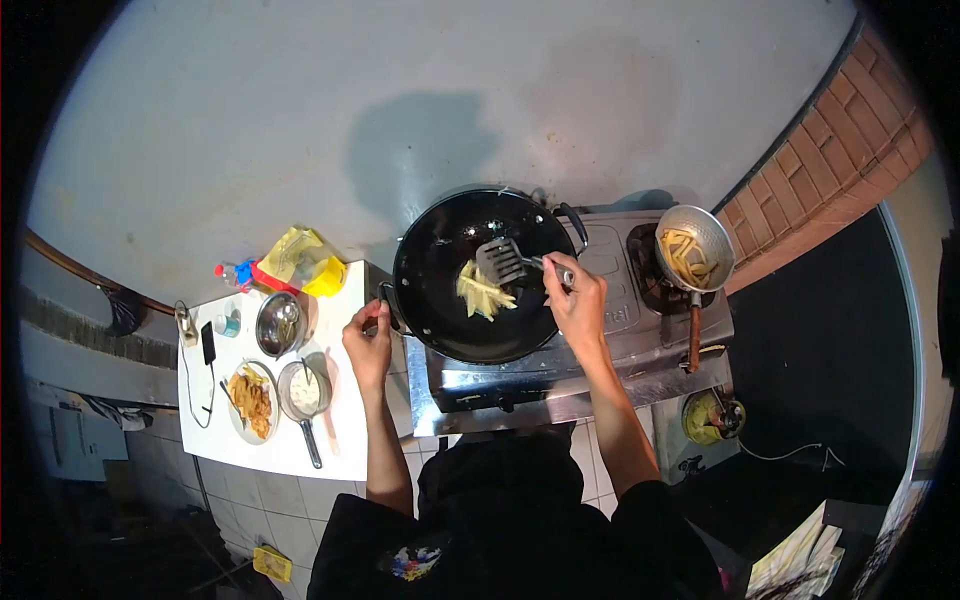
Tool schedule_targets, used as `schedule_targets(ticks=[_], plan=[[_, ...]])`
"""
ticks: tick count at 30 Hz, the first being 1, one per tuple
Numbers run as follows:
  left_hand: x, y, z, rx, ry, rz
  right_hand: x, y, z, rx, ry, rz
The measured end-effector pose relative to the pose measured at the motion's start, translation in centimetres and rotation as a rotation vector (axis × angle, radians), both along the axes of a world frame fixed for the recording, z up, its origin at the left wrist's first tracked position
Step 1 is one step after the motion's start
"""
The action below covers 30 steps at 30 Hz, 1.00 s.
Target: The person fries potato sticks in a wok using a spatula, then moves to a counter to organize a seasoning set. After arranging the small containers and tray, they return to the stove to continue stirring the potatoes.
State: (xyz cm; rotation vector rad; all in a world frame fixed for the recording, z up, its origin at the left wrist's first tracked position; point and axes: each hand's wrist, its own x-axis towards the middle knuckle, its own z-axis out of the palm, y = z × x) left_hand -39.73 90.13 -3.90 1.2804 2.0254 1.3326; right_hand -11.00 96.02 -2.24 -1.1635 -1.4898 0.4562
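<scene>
A large black wok (pixel 450 330) sits on the left side of the gas stove. My left hand (pixel 368 345) pinches the wok's left loop handle. In my right hand (pixel 577 300) is a slotted spatula (pixel 503 262), held by its handle with the head inside the wok. The spatula head touches or hangs just over a small heap of pale yellow strips (pixel 484 295), which look like cut potato fries. Shiny liquid shows at the wok's upper part. My right fingers hide part of the spatula handle.
Right of the wok, a small pan (pixel 712 238) of fries stands on the other burner, its wooden handle toward me. On the white table (pixel 345 440) at left are a plate of fried food (pixel 252 403), a sieve (pixel 303 390), a metal bowl (pixel 281 324) and a yellow packet (pixel 300 260).
</scene>
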Motion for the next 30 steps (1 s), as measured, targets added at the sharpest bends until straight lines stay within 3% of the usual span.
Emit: schedule_targets(ticks=[6, 8, 11, 14, 19, 21, 25, 27, 30], plan=[[0.1, -0.2, 0.0, -0.010, 0.005, -0.009, -1.0, -0.7, 0.6, -0.071, 0.001, 0.044], [0.0, -0.3, -0.1, -0.014, 0.005, -0.011, -1.1, -1.1, 1.5, -0.247, 0.132, 0.035], [0.0, -0.3, -0.1, 0.035, 0.009, -0.031, -1.2, -0.2, 0.2, -0.079, 0.037, -0.033], [0.4, -0.3, 0.5, -0.001, 0.005, -0.006, -1.4, -0.5, 0.7, -0.085, -0.033, 0.017], [0.0, -0.2, 0.1, 0.033, 0.072, -0.020, -1.7, -0.9, 1.4, -0.230, 0.178, 0.057], [-0.1, -0.3, 0.2, 0.006, 0.050, -0.016, -1.8, -0.6, 0.9, -0.113, 0.014, 0.012], [0.0, -0.4, 0.2, -0.001, 0.023, -0.030, -2.3, -0.8, 1.4, -0.067, 0.018, 0.026], [-0.1, -0.4, 0.2, -0.005, 0.029, -0.028, -2.4, -1.0, 1.9, -0.238, 0.153, 0.054], [0.1, -0.4, 0.5, -0.019, 0.020, -0.025, -2.5, -0.8, 2.1, -0.281, 0.199, 0.034]])
